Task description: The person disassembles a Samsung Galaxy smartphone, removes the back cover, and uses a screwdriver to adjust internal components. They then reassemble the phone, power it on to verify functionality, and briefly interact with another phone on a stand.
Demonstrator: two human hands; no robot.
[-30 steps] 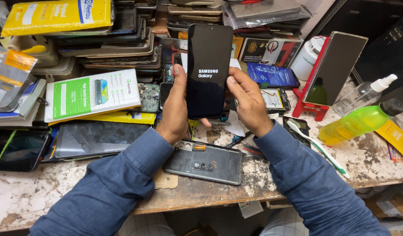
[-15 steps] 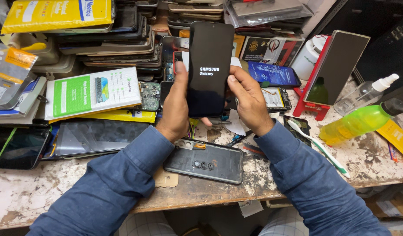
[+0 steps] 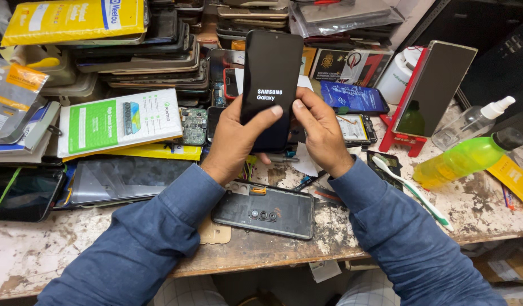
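Both hands — left hand (image 3: 236, 136), right hand (image 3: 321, 127) — are gripping an upright phone (image 3: 271, 85); bottle (image 3: 462, 158) is holding green liquid.

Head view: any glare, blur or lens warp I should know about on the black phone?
Head view: the black phone held by the left hand and right hand is sharp and evenly lit, screen mostly glare-free; soft sheen on the dark phone back on the bench; edges bow slightly from the wide lens.
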